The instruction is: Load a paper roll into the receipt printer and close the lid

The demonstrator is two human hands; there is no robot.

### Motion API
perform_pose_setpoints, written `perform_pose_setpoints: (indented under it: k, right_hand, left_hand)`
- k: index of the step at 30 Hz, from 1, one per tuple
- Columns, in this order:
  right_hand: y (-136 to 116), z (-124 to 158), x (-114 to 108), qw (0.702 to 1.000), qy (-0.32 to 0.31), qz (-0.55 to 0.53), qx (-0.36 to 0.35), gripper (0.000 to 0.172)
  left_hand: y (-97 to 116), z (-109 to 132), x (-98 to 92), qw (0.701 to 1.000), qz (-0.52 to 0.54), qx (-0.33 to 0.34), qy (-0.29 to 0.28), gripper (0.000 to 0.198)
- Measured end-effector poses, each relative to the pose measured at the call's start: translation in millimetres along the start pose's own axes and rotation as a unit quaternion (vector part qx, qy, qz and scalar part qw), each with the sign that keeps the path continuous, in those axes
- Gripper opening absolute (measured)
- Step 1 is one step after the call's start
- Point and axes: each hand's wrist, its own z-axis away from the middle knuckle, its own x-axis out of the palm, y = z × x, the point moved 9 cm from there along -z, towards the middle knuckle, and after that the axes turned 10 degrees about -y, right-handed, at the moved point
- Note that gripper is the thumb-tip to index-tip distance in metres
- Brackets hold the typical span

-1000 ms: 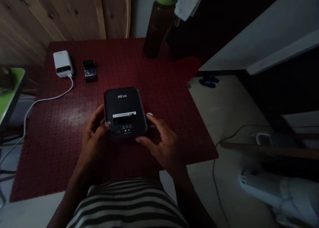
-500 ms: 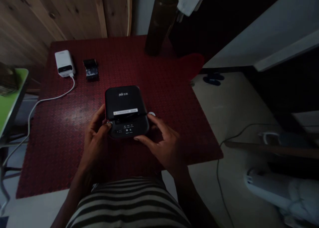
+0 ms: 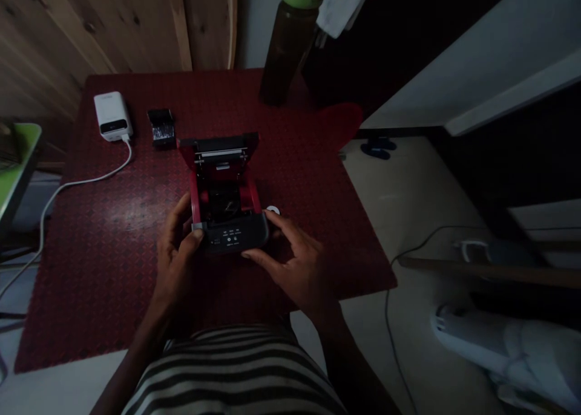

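A small black printer (image 3: pixel 227 236) sits on the red-covered table (image 3: pixel 113 233). Its lid (image 3: pixel 218 152) stands swung up and back, showing a red inner bay. My left hand (image 3: pixel 175 258) grips the printer's left front corner, thumb on the grey latch at its side. My right hand (image 3: pixel 295 264) holds the right front corner, fingers curled round the body. A small white round thing (image 3: pixel 273 210) lies on the table just beyond my right fingers.
A white power bank (image 3: pixel 111 115) with a white cable (image 3: pixel 72 182) and a small black device (image 3: pixel 161 127) lie at the table's far left. A dark bottle with a green cap (image 3: pixel 290 40) stands at the back. Floor cables and a white object lie to the right.
The printer's lid was shut a second ago, lifted slightly half a second ago, and now stands fully open. Both hands stayed at the front corners.
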Motion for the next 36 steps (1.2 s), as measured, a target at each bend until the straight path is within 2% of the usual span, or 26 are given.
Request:
perform_pose_setpoints:
  k: [3, 7, 9, 12, 15, 18, 23, 27, 31, 36]
  right_hand:
    - [2, -2, -6, 1.0, -0.016, -0.008, 0.018, 0.059]
    - [-9, -26, -24, 1.0, -0.006, 0.006, -0.007, 0.029]
    - [-23, -50, -20, 0.998, -0.031, 0.037, -0.05, 0.021]
    - [-40, -91, 16, 0.977, -0.157, 0.101, -0.108, 0.026]
    - [-42, -119, 60, 0.931, -0.288, 0.203, -0.099, 0.029]
    - [-40, -130, 84, 0.892, -0.343, 0.285, -0.071, 0.035]
    - [-50, -133, 95, 0.873, -0.327, 0.348, -0.098, 0.042]
    - [-49, -134, 93, 0.866, -0.351, 0.346, -0.079, 0.043]
    - [-52, -135, 81, 0.88, -0.334, 0.333, -0.056, 0.052]
    - [-65, -123, 61, 0.905, -0.294, 0.304, -0.049, 0.035]
  left_hand:
    - [3, 2, 0.4, 1.0, -0.016, 0.009, -0.003, 0.062]
    - [0, 4, 0.3, 0.999, -0.031, 0.018, 0.0, 0.062]
    - [-2, 4, -0.3, 0.999, -0.043, 0.029, 0.004, 0.062]
    - [-4, 5, -1.3, 0.998, -0.055, 0.04, 0.005, 0.062]
    - [-4, 5, -2.3, 0.997, -0.069, 0.046, 0.003, 0.063]
    - [-6, 5, -2.9, 0.997, -0.07, 0.043, 0.0, 0.065]
    - [-8, 5, -3.5, 0.997, -0.062, 0.035, 0.002, 0.065]
    - [-10, 5, -3.7, 0.998, -0.063, 0.029, 0.0, 0.065]
    - [-9, 5, -3.4, 0.997, -0.067, 0.032, -0.003, 0.064]
    - [-8, 5, -2.9, 0.997, -0.062, 0.036, -0.002, 0.062]
